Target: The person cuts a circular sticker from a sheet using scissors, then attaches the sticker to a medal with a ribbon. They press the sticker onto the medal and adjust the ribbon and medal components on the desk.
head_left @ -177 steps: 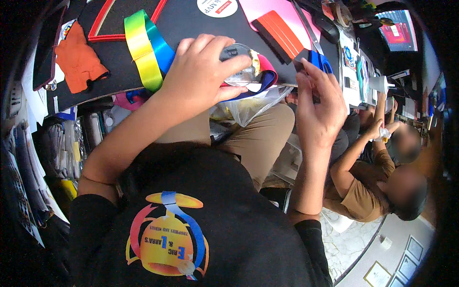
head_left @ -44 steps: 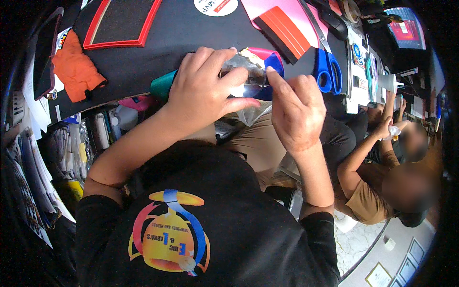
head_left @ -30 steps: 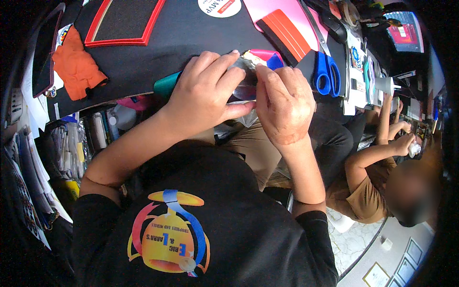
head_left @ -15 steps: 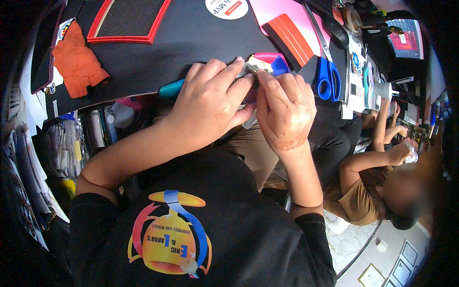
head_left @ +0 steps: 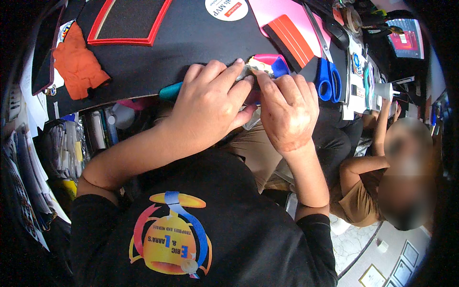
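At the near edge of the black desk, both hands work on a small shiny piece with a red, white and blue ribbon, which looks like a medal. My left hand is closed on its left side, fingertips on top and thumb below. My right hand is closed at its right side, the index fingertip on the shiny part. Clear plastic shows below, between the hands. Fingers cover most of the piece. Beside my left hand, a rounded teal object pokes out at the desk edge.
Blue-handled scissors and a red squeegee-like card lie right, over a pink sheet. A red-framed tray, an orange cloth and a round white sticker lie farther off. Another person sits at the right.
My right hand has shifted slightly right and toward me, its index finger straighter on the shiny part. My left hand stays nearly still. The person at the right has moved.
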`<state>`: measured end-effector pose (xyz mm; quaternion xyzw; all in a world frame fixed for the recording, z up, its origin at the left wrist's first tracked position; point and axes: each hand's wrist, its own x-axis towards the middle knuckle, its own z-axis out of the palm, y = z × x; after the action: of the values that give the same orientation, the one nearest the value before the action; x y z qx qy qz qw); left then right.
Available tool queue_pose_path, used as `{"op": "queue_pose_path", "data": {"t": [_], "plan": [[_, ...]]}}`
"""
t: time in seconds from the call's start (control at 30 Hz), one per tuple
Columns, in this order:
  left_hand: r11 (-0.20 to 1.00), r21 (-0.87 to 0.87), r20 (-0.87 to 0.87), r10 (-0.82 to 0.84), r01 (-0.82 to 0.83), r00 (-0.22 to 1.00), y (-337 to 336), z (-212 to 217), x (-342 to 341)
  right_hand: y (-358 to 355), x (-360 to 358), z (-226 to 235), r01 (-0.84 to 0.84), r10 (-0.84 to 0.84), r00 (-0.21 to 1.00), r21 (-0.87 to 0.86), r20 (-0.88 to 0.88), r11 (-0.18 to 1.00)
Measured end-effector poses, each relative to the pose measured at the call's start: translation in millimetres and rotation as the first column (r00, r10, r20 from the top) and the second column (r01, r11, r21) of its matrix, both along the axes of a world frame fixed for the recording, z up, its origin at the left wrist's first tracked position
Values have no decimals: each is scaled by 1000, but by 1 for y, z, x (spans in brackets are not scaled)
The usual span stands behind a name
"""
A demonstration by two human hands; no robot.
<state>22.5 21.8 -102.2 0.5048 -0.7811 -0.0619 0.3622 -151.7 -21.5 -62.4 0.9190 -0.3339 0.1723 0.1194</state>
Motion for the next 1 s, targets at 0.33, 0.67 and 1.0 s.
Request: {"op": "queue_pose_path", "data": {"t": [0.33, 0.67, 1.0], "plan": [[1000, -6, 20, 6, -6, 1000, -1, 1, 1, -14, -9, 6, -163, 163, 986, -19, -36, 986], [1000, -5, 0, -3, 3, 1000, -2, 0, 2, -23, -14, 6, -260, 257, 962, -18, -92, 966], [1000, 3, -1, -1, 1, 1000, -2, 0, 1, -22, -13, 15, -239, 239, 964, 17, -119, 971]]}}
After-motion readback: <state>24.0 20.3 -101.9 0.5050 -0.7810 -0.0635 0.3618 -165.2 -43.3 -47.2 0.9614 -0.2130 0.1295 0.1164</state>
